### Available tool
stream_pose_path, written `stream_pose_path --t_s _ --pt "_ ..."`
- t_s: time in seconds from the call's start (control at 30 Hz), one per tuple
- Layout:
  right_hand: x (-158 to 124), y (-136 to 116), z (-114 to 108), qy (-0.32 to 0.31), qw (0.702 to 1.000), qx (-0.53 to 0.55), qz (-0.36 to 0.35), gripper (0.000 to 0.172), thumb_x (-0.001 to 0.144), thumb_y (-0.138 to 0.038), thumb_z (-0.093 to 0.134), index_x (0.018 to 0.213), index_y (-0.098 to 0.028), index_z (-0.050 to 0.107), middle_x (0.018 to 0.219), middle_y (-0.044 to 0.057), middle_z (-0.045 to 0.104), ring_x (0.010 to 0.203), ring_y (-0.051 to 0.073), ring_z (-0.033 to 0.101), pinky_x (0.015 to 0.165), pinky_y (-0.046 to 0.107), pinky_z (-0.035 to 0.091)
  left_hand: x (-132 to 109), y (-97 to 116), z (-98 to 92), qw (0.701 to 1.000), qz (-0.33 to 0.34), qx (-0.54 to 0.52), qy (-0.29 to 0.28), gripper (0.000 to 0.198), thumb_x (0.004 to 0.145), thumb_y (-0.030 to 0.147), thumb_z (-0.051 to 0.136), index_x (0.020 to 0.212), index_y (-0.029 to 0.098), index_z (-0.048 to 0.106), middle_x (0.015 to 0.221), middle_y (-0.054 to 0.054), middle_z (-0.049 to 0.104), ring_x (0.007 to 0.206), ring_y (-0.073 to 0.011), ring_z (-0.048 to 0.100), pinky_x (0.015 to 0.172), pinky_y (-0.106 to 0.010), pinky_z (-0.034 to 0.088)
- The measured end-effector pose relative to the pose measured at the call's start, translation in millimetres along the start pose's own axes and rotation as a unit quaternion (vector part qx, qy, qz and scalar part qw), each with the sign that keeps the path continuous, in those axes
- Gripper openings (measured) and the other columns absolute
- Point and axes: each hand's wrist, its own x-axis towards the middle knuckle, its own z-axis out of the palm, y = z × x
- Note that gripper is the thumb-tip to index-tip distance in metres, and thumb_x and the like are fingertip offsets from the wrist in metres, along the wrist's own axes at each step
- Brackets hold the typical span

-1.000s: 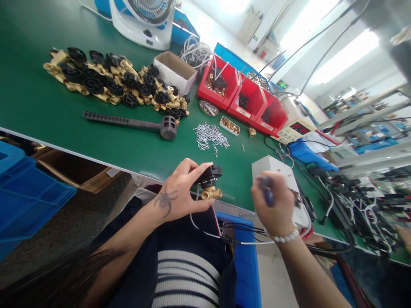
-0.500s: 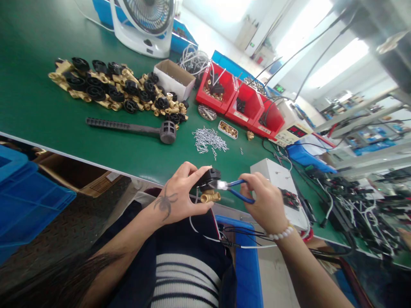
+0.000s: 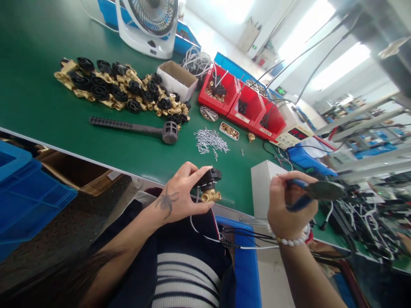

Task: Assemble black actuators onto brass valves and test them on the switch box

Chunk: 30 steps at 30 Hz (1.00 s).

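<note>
Between thumb and fingers, my left hand (image 3: 181, 194) grips a brass valve with a black head (image 3: 210, 184) above the table's front edge. A pale cable runs down from it across my lap. My right hand (image 3: 290, 205) is closed on blue-handled pliers (image 3: 321, 191), raised over a white box (image 3: 265, 182) and away from the valve; their jaws point right and are blurred. Beyond my left hand lies a heap of small metal clips (image 3: 210, 141) on the green table (image 3: 144, 158).
A black mallet (image 3: 135, 128) lies at left, before piled brass fittings with black caps (image 3: 112, 85). Red bins (image 3: 245, 107), a small tray of brass parts (image 3: 229, 131) and a fan (image 3: 150, 25) stand farther back. Blue crates (image 3: 28, 201) are at lower left.
My right hand has drawn the pliers off the valve and swung them right, turning their jaws away. My left hand still holds the valve in nearly the same place.
</note>
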Motion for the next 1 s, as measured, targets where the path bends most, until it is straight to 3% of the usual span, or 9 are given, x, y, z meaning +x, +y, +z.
stream_pose_path --t_s 0.2,0.37,0.53,0.6,0.7,0.77,0.83,0.9,1.0 --pt "-2.0 -1.8 0.8 -0.222 0.971 -0.042 -0.079 0.015 0.082 -0.011 0.049 0.087 -0.021 0.059 0.067 0.000 0.058 0.056 0.015 0.053 0.052 0.026 0.038 -0.1 -0.1 0.0 1.000 0.003 0.002 -0.002 0.068 0.074 0.035 0.072 0.136 0.017 0.051 0.103 -0.006 0.049 0.095 -0.0212 0.054 0.087 -0.037 0.053" --pt "-2.1 1.3 -2.7 0.000 0.999 -0.040 0.032 0.007 0.089 -0.023 0.051 0.095 -0.021 0.053 0.077 0.001 0.057 0.061 0.015 0.053 0.059 0.028 0.044 0.1 -1.0 0.4 1.000 -0.001 -0.001 -0.003 0.068 0.074 0.036 0.072 0.136 0.019 0.051 0.103 -0.005 0.049 0.093 -0.0205 0.054 0.086 -0.037 0.053" --pt "-2.0 -1.0 2.3 -0.232 0.970 -0.039 -0.063 0.011 0.081 -0.014 0.049 0.083 -0.021 0.058 0.066 0.000 0.058 0.053 0.013 0.051 0.051 0.025 0.037 0.9 -1.5 0.5 1.000 -0.001 0.004 -0.005 0.068 0.074 0.036 0.073 0.136 0.018 0.051 0.104 -0.006 0.049 0.096 -0.0214 0.054 0.088 -0.037 0.053" --pt "1.3 0.1 -1.3 -0.198 0.979 -0.042 -0.040 0.011 0.085 -0.017 0.050 0.089 -0.020 0.059 0.073 0.001 0.060 0.058 0.014 0.054 0.056 0.026 0.041 0.8 -1.4 0.7 1.000 -0.001 0.002 -0.004 0.068 0.074 0.035 0.073 0.136 0.018 0.051 0.103 -0.006 0.049 0.095 -0.0210 0.054 0.087 -0.037 0.053" --pt "0.3 2.4 -3.2 -0.027 0.999 -0.030 0.024 0.009 0.089 -0.022 0.051 0.098 -0.020 0.053 0.083 0.003 0.060 0.064 0.015 0.055 0.057 0.027 0.042 0.9 -0.7 0.7 1.000 0.001 -0.001 0.000 0.067 0.074 0.035 0.072 0.136 0.018 0.052 0.103 -0.005 0.049 0.094 -0.0205 0.054 0.086 -0.036 0.053" --pt "-3.4 2.5 0.2 -0.058 0.998 -0.030 -0.004 0.009 0.087 -0.017 0.049 0.095 -0.020 0.053 0.078 0.002 0.059 0.061 0.014 0.054 0.054 0.025 0.039 1.3 -0.2 0.3 1.000 0.002 0.001 0.000 0.067 0.074 0.035 0.072 0.136 0.018 0.052 0.102 -0.006 0.049 0.094 -0.0206 0.054 0.087 -0.036 0.052" --pt "-4.8 1.7 3.6 -0.182 0.980 -0.037 -0.065 0.014 0.082 -0.011 0.047 0.087 -0.021 0.056 0.069 0.000 0.057 0.055 0.013 0.052 0.051 0.024 0.036 1.8 0.1 -0.1 1.000 0.001 0.003 -0.005 0.068 0.074 0.035 0.072 0.136 0.016 0.052 0.103 -0.006 0.049 0.095 -0.0210 0.054 0.088 -0.037 0.052" --pt "-2.2 0.9 3.2 -0.242 0.965 -0.048 -0.086 0.016 0.080 -0.010 0.048 0.085 -0.020 0.058 0.066 -0.001 0.057 0.054 0.013 0.052 0.052 0.025 0.036 2.1 -0.1 0.0 1.000 -0.002 0.006 -0.008 0.069 0.074 0.035 0.072 0.137 0.015 0.052 0.103 -0.006 0.049 0.096 -0.0212 0.054 0.089 -0.037 0.052" --pt "2.8 0.1 -2.0 -0.122 0.990 -0.059 -0.034 0.011 0.086 -0.016 0.051 0.095 -0.020 0.057 0.074 0.000 0.058 0.058 0.013 0.053 0.056 0.026 0.040 1.9 -0.6 0.9 1.000 -0.001 0.003 0.000 0.069 0.073 0.034 0.073 0.136 0.015 0.053 0.103 -0.006 0.049 0.095 -0.0210 0.054 0.087 -0.037 0.052"
